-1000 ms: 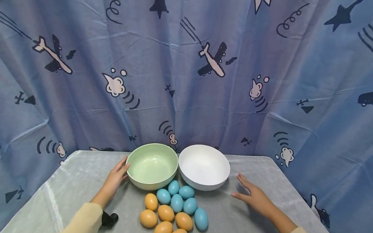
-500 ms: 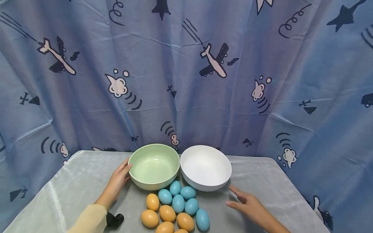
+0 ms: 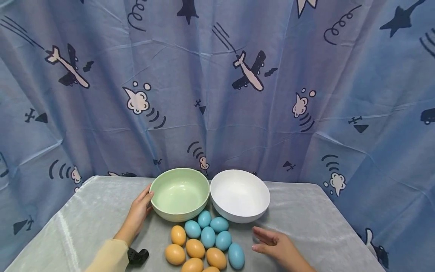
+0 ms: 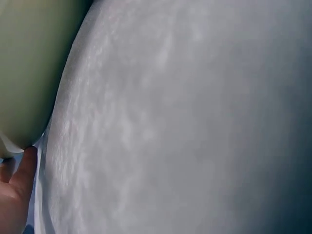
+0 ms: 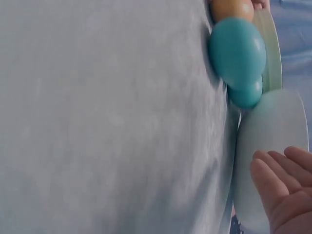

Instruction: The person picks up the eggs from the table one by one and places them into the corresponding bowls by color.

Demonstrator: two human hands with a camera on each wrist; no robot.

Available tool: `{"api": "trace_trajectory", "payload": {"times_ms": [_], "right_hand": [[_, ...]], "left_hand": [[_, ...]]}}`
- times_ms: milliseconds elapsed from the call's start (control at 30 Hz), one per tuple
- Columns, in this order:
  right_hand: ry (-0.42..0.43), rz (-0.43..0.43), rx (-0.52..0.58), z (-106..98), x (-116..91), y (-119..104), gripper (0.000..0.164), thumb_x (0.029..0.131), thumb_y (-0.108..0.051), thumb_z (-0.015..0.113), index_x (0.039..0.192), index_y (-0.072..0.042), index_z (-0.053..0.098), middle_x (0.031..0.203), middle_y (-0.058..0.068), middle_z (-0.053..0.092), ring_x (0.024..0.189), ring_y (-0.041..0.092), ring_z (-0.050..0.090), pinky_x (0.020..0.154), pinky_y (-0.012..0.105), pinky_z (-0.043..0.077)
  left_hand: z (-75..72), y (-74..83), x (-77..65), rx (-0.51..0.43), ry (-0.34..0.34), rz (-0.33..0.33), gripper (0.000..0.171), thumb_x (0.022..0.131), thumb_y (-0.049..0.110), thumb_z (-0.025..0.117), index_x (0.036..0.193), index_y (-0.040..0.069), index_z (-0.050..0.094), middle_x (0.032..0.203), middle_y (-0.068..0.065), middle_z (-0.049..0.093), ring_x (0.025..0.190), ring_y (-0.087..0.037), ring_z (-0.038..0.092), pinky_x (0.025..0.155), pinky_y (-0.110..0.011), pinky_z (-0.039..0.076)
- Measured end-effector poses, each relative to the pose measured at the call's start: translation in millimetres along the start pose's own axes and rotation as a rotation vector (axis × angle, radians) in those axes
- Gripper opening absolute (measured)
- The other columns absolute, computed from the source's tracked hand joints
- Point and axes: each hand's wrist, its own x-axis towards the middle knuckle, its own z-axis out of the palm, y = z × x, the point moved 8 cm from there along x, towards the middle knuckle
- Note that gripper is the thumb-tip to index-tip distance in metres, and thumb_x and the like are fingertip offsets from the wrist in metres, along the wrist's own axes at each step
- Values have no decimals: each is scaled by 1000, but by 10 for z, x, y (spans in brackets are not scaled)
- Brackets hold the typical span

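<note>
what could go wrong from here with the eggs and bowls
The blue eggs and orange eggs lie crowded together, so nudging one might set others rolling. The left hand touches the green bowl; a push could shift it into the white bowl close beside it.

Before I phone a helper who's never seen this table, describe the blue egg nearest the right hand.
On the grey table, find the white bowl. Below it and the green bowl in the head view lies a cluster of eggs; go to its right edge. The blue egg there lies farthest right and lowest in that view of all the blue ones.
</note>
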Motion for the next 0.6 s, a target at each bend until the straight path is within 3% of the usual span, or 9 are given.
{"api": "trace_trajectory", "payload": {"times_ms": [300, 600], "right_hand": [[110, 100, 38, 105, -22, 8, 62, 79, -27, 85, 127, 6, 64, 127, 21, 67, 119, 36, 64, 94, 42, 57], [22, -5, 90, 249, -28, -79, 58, 83, -20, 81, 128, 10, 61, 128, 24, 65, 120, 37, 63, 93, 39, 58]], "left_hand": [[24, -67, -35, -102, 16, -21, 61, 109, 33, 37, 161, 14, 11, 169, -6, 9, 153, -29, 19, 126, -48, 17], [30, -43, -7, -101, 28, -3, 61, 109, 35, 37, 161, 14, 11, 169, -5, 7, 154, -27, 17, 126, -47, 15]]}}
